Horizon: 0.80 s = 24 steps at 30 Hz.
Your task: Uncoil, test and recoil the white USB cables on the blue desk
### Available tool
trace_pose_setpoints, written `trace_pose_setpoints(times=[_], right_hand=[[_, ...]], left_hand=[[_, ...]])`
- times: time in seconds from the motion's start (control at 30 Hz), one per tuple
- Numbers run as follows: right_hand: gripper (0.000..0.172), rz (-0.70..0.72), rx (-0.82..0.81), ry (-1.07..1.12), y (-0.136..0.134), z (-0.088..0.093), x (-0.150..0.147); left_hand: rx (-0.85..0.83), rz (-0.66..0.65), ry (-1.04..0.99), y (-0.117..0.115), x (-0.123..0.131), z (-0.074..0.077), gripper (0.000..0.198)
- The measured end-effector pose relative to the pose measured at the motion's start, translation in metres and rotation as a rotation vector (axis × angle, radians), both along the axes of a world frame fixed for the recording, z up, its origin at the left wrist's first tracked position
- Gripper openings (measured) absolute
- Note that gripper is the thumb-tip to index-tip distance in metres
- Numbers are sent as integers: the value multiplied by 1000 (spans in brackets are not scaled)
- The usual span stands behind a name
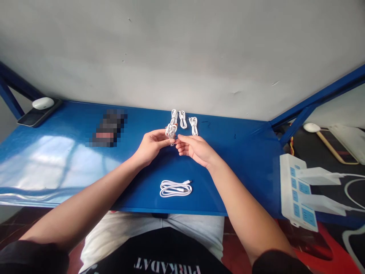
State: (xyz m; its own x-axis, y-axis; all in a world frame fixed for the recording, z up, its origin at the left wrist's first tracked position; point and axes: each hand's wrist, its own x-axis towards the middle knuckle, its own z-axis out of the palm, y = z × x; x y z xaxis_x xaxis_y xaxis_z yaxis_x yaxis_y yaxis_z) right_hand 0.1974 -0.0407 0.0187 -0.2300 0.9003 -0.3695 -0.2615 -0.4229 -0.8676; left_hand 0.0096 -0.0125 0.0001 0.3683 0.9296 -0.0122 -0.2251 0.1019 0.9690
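Observation:
My left hand (151, 146) and my right hand (196, 149) meet over the blue table, their fingertips pinching the lower end of a small bundled white cable (171, 131). Just beyond it, nearly touching, stands a coiled white cable (174, 117). Two more short coils, a white cable (183, 120) and a white cable (194, 126), lie to the right of it. Nearer me, below my hands, rests a larger loose loop of white cable (175, 188) with its connector ends showing.
The blue metal table (242, 152) stands against a grey wall (182, 49). At its far left lie a phone (35, 117) and a white round object (42, 103). A pixelated object (107, 127) lies left of my hands. A white power strip (295, 194) with white chargers sits right.

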Motion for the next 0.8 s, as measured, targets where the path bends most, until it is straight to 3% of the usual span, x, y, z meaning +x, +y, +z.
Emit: trace_pose_setpoints(times=[0.17,0.4,0.63,0.8], right_hand=[[18,-12,-67,40,1,-2,2],[13,43,-172,120,4,-2,8],[15,83,-242,167,6,-2,9],[17,55,-200,122,6,1,10]], left_hand=[[114,14,80,-2,0,0,28],[278,40,209,-1,-4,1,19],[366,-18,241,-3,-4,5,15],[381,-97,303,0,-5,4,18]])
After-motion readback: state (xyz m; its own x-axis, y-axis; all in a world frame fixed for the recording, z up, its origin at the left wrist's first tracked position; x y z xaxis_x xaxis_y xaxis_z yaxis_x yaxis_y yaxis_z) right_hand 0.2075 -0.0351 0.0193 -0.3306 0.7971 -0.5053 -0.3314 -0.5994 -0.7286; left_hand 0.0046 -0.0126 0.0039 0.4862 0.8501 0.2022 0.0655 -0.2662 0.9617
